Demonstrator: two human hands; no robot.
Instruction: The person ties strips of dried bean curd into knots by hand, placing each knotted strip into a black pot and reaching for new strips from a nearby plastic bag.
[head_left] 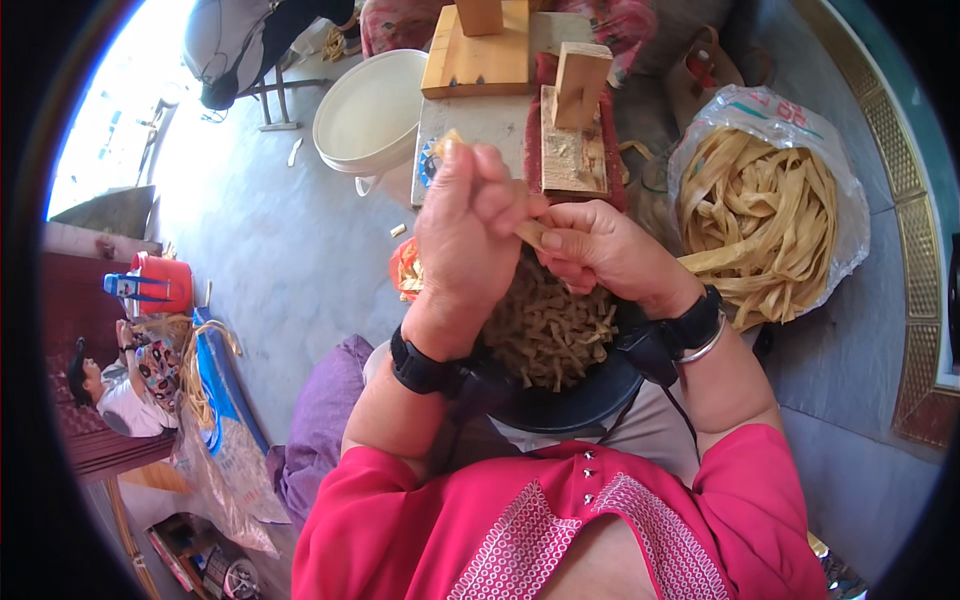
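The left hand (465, 215), a touch blurred, curls tight on a tan strip (531, 234), while the right hand (600, 245) pinches it, thumb on top, above the dark basin (570, 408) of short pieces (560, 345)! It looks light, pliable, best gripped near its ends. Far side, a grey bench (480, 118); right, a bagful of strips (755, 205); far left, a white bucket (355, 163) on smooth grey floor (290, 230).

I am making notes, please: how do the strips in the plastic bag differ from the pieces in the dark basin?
The strips are long and flat; the pieces are short and stubby. The strips look golden tan; the pieces look duller brown. Both lie in loose heaps.
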